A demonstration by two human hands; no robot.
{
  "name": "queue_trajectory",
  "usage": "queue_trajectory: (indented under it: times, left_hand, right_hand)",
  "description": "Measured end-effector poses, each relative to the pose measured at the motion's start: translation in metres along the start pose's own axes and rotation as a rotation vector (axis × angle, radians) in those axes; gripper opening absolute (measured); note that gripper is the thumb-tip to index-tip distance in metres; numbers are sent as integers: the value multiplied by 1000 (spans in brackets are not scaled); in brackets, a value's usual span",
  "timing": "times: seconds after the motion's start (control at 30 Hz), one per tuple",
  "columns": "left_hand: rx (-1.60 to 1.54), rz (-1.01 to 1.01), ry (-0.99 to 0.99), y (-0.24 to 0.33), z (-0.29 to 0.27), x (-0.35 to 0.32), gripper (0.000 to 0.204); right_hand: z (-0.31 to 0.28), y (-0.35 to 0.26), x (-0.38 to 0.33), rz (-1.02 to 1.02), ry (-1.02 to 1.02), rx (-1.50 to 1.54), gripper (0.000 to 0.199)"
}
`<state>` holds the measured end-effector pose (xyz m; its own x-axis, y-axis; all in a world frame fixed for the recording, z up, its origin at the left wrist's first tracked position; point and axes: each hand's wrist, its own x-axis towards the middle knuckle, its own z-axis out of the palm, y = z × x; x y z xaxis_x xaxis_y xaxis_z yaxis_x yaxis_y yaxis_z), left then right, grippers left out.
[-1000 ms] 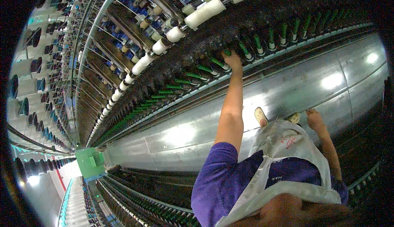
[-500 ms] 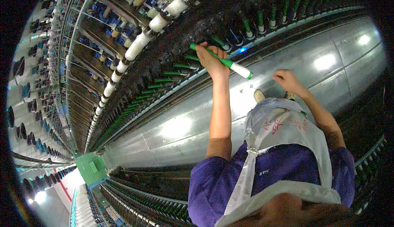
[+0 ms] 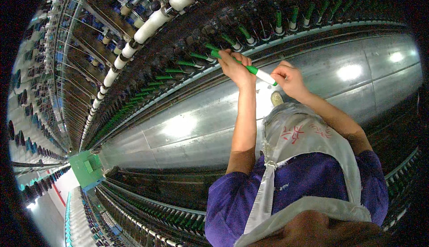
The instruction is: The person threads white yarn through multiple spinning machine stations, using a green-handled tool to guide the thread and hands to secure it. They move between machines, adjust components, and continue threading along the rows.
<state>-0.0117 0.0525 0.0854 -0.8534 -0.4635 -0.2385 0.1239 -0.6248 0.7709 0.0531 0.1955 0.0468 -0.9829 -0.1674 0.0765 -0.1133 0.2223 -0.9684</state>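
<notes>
A long green bobbin (image 3: 267, 76), wound with white yarn toward one end, lies across the fingers of my left hand (image 3: 237, 69), which is closed around its green part. It tilts down to the right, its yarn end over the metal floor. My right hand (image 3: 289, 78) is at that yarn end with fingertips pinched together. Whether a thread is between those fingertips is too fine to make out. Just beyond my left hand stands a row of green bobbins (image 3: 246, 33) on the spinning machine. One thin spindle (image 3: 263, 31) in the row is bare.
White rollers (image 3: 152, 26) run along the machine above the bobbin row. A metal rail (image 3: 178, 88) edges it. Underfoot is a shiny metal floor (image 3: 201, 126). Another machine with bobbins (image 3: 178, 220) lies behind me, and a green box (image 3: 86, 169) stands at the far left.
My right hand has moved left to the yarn end of the bobbin, its fingers now pinched there. My left hand still grips the bobbin, slightly further right and lower. The view has shifted a little.
</notes>
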Motion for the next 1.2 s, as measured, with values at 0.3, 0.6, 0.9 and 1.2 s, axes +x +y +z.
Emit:
queue_trajectory:
  times: [0.3,0.6,0.9,1.2]
  left_hand:
    - [-272,-209,161,-37,-50,17,12]
    - [661,-516,-900,-72,-51,-25,50]
    - [1898,278,-960,0,-247,72,38]
    - [762,-49,254,58,-372,100,28]
  right_hand:
    - [-19,40,-3,127,-3,-149,9]
    - [-52,36,73,138,-178,254,15]
    - [-158,176,85,-428,-154,-1240,22]
    - [-24,170,126,27,-326,-870,36]
